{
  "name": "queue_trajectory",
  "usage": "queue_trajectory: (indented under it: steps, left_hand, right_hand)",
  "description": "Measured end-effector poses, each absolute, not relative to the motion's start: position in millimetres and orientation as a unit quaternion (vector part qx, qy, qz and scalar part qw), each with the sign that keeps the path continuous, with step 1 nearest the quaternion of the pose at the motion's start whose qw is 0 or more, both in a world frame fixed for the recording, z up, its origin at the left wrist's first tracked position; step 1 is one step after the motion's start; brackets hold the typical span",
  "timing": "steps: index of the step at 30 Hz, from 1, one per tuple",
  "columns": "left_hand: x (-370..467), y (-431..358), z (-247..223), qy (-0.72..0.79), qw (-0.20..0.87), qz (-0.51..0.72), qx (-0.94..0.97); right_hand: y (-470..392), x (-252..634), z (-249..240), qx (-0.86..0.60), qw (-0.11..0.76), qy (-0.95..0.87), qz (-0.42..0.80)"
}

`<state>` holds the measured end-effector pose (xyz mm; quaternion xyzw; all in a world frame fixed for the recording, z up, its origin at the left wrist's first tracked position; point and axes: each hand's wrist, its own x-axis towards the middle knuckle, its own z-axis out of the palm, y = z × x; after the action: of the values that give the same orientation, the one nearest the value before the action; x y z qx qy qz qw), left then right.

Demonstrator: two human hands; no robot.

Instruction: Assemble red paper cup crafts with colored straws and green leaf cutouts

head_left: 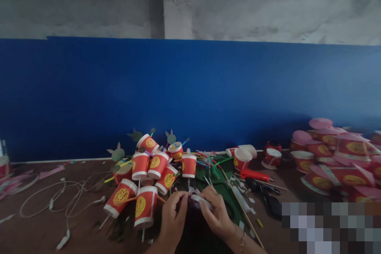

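Note:
My right hand [216, 213] is closed around a pale roll of tape [195, 198]. Close beside it, my left hand [175, 215] has thumb and forefinger pinched together at the roll's left edge; whatever lies between those fingertips is too small to make out. Just beyond the hands, a red paper cup [189, 166] with a yellow print is upside down on a thin stick. Several similar cups, such as the near one [145, 207], are heaped left of my left hand, some with coloured strips and green rabbit-shaped cutouts [118, 153].
White earphones [63, 239] lie with a tangled cord at left. Right of my hands are green sheets [228, 182], a long wooden stick [242, 210], a red-handled tool [256, 174] and black scissors [272, 202]. Cups with pink paper [353, 158] pile up far right. A blue panel [190, 87] stands behind.

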<state>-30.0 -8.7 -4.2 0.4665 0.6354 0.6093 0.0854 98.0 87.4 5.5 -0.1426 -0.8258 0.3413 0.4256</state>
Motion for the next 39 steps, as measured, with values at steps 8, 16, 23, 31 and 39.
queue_trajectory:
  steps: [8,16,23,31,39]
  left_hand:
    - [-27.4,-14.0,1.0,0.554,0.125,0.635,0.524]
    - [-22.6,-14.9,8.4,0.539,0.169,0.629,0.534]
    - [-28.3,-10.4,3.7,0.621,0.128,0.643,0.429]
    - [-29.2,-10.3,4.3,0.626,0.091,0.642,0.433]
    - [-28.8,-7.7,-2.8,0.616,0.085,0.639,0.453]
  right_hand:
    - [106.6,94.3,11.4,-0.206,0.184,-0.631,0.725]
    - [105.8,92.7,20.4,-0.225,0.168,-0.625,0.728]
    - [91.9,92.4,25.7,-0.223,0.449,-0.755,0.422]
    - [70.2,89.4,25.2,-0.180,0.348,-0.912,0.122]
    - [73.0,91.2,23.6,-0.184,0.345,-0.917,0.084]
